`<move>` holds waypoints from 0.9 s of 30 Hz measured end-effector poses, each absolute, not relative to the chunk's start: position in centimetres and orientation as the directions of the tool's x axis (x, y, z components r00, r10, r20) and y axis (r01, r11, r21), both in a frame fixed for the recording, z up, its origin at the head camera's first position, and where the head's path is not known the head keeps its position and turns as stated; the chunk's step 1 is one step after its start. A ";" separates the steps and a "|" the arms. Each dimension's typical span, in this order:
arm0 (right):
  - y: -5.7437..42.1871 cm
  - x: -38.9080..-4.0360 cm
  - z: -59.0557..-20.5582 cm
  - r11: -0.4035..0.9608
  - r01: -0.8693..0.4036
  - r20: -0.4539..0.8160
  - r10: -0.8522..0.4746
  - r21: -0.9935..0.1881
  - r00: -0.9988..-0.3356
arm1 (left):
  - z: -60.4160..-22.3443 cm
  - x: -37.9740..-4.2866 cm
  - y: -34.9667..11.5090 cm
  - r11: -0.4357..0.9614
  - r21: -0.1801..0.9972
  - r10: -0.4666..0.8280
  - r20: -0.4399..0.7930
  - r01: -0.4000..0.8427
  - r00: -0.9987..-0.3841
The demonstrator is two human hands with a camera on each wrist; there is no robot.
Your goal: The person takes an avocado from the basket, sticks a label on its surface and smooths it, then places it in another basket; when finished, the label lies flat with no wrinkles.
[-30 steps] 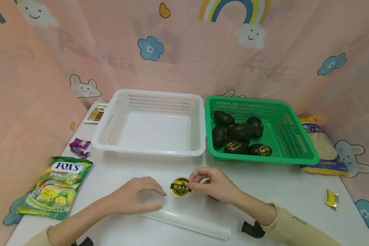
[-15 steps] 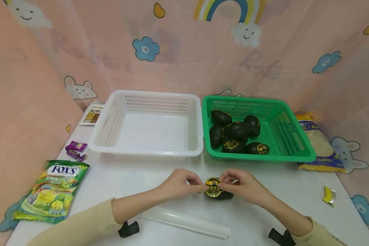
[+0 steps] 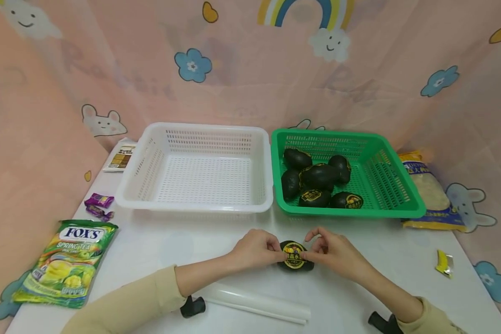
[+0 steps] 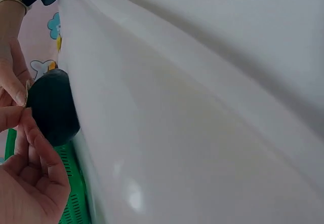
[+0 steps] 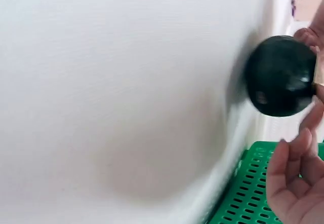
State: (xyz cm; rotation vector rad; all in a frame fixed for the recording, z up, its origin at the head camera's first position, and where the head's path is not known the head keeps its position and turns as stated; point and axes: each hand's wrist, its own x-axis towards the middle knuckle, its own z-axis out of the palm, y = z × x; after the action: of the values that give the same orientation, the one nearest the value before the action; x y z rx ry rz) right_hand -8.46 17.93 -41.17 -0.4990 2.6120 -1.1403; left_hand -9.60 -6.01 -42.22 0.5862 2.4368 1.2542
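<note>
A dark avocado (image 3: 285, 267) lies on the white table in front of the baskets, between both hands. Over its top is a round black-and-gold fruit label (image 3: 294, 262) with a banner across it. Thumb and finger of the left hand (image 3: 252, 250) pinch the banner's left end. At the right end, the right hand (image 3: 338, 255) pinches the banner, another finger raised away from it. The left wrist view shows the label edge-on against the side of the avocado (image 4: 53, 107), fingertips of both hands meeting there. In the right wrist view the avocado (image 5: 280, 76) looks round.
Behind stand a white basket (image 3: 194, 208) and a green basket (image 3: 350, 212) holding several labelled avocados (image 3: 319, 176). A clear plastic roll (image 3: 256, 304) lies in front. Left are a FOX'S candy bag (image 3: 68, 264) and purple candies (image 3: 99, 200); right, a yellow-blue bag (image 3: 434, 195) and small yellow wrapper (image 3: 444, 263).
Both hands have moved right with the label, from bare table to over the avocado. The left hand, free a second ago, has taken the label's left end.
</note>
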 end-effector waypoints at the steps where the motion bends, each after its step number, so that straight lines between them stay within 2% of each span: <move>1: 17.9 -8.4 -41.3 0.632 -0.246 -0.041 -0.404 -0.735 -0.914 | -42.3 -9.6 -6.0 0.541 0.812 0.494 -0.095 0.220 -0.864; 3: 17.8 -8.4 -41.8 0.610 -0.365 0.092 -0.431 -0.703 -0.898 | -42.5 -9.6 -6.2 0.563 0.770 0.495 -0.024 0.300 -0.868; 5: 17.8 -8.3 -42.4 0.563 -0.498 0.237 -0.472 -0.659 -0.849 | -42.8 -9.6 -6.3 0.564 0.706 0.524 0.095 0.428 -0.847; 8: 17.7 -8.2 -42.9 0.515 -0.633 0.378 -0.518 -0.579 -0.767 | -42.9 -9.7 -6.6 0.553 0.540 0.588 0.286 0.635 -0.756; 10: 17.6 -8.1 -43.0 0.514 -0.669 0.419 -0.526 -0.537 -0.740 | -43.0 -9.7 -6.7 0.547 0.434 0.627 0.353 0.715 -0.694; 12: 17.6 -8.0 -43.1 0.532 -0.681 0.433 -0.527 -0.504 -0.731 | -43.0 -9.7 -6.8 0.549 0.376 0.652 0.366 0.747 -0.664; 14: 17.6 -8.0 -43.2 0.527 -0.678 0.433 -0.523 -0.513 -0.734 | -43.2 -9.7 -6.9 0.547 0.367 0.666 0.355 0.753 -0.656; 21: 17.4 -8.0 -44.2 0.448 -0.478 0.280 -0.438 -0.756 -0.854 | -44.0 -9.8 -7.2 0.482 0.492 0.634 0.375 0.725 -0.676; 27: 18.0 -8.2 -45.1 0.377 -0.443 0.241 -0.476 -0.813 -0.846 | -44.5 -9.8 -7.4 0.410 0.553 0.623 0.411 0.725 -0.666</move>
State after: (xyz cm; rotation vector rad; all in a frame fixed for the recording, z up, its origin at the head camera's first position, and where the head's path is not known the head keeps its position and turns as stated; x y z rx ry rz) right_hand -8.21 18.02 -45.08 -0.8611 2.5790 -1.5061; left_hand -9.83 -7.39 -44.53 1.3243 2.7531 1.1986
